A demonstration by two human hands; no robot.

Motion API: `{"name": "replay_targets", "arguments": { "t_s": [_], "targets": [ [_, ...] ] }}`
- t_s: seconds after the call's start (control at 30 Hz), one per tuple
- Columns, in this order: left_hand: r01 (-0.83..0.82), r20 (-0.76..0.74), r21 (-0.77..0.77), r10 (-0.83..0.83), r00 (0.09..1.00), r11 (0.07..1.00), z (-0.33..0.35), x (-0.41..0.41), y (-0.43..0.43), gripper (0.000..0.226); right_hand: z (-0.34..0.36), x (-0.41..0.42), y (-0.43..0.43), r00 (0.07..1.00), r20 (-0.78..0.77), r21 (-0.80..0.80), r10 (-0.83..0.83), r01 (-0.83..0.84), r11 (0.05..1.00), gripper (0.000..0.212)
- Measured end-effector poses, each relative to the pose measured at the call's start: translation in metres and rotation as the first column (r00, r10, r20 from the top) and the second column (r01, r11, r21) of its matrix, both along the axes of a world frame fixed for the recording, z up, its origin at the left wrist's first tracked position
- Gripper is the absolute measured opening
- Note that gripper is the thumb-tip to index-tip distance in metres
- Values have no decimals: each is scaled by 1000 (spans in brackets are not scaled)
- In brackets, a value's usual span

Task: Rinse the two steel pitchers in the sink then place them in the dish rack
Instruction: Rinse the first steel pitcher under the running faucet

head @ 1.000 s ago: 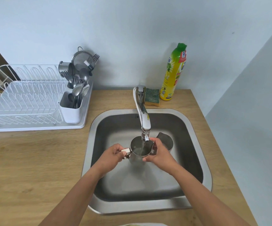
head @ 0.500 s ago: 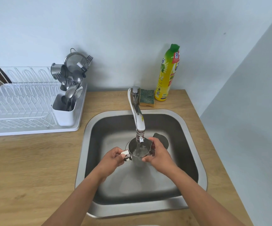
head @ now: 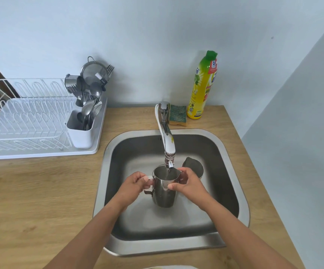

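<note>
Both hands hold a steel pitcher (head: 164, 193) upright under the faucet (head: 167, 140) in the steel sink (head: 233, 158). My left hand (head: 135, 184) grips its handle on the left. My right hand (head: 188, 184) wraps the body and rim on the right. A thin stream of water runs from the spout into the pitcher. The second steel pitcher (head: 193, 167) stands in the sink behind my right hand, partly hidden. The white dish rack (head: 27, 121) sits on the counter at the left, its wire slots bare.
A white cutlery holder (head: 81, 133) with spoons, forks, a strainer and a steel cup stands at the rack's right end. A green-topped sponge (head: 177, 115) and a yellow dish soap bottle (head: 202, 86) stand behind the sink. A wall closes the right side.
The pitcher has tipped from slightly tilted to upright and sits a little lower under the spout. Both hands keep the same grip.
</note>
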State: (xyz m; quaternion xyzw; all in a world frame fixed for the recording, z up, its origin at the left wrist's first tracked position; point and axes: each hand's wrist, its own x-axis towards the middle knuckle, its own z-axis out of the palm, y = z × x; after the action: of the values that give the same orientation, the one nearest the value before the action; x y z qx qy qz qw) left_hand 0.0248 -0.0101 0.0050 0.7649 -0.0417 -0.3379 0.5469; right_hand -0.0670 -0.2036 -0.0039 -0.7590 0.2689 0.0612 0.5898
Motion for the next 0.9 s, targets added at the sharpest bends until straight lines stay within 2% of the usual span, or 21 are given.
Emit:
{"name": "replay_targets", "arguments": {
  "t_s": [0.2,0.27,0.6,0.7,0.9],
  "targets": [
    [-74,-42,46,76,996,996,0,3,-4,19,-6,-3,1,996,-57,312,-73,87,946,44],
    [-104,-52,63,107,993,993,0,6,-5,20,-5,-1,1,994,-83,341,-64,89,936,39],
    [-83,-227,143,115,967,986,1,20,-1,31,-3,11,7,970,-240,300,-44,117,947,50],
    [-71,-277,152,111,954,986,-1,18,-1,34,-1,15,8,955,-292,292,-54,143,946,47],
    [-46,-317,185,104,943,982,-7,18,-1,36,4,18,7,936,-349,254,-46,142,957,49]
  ]
}}
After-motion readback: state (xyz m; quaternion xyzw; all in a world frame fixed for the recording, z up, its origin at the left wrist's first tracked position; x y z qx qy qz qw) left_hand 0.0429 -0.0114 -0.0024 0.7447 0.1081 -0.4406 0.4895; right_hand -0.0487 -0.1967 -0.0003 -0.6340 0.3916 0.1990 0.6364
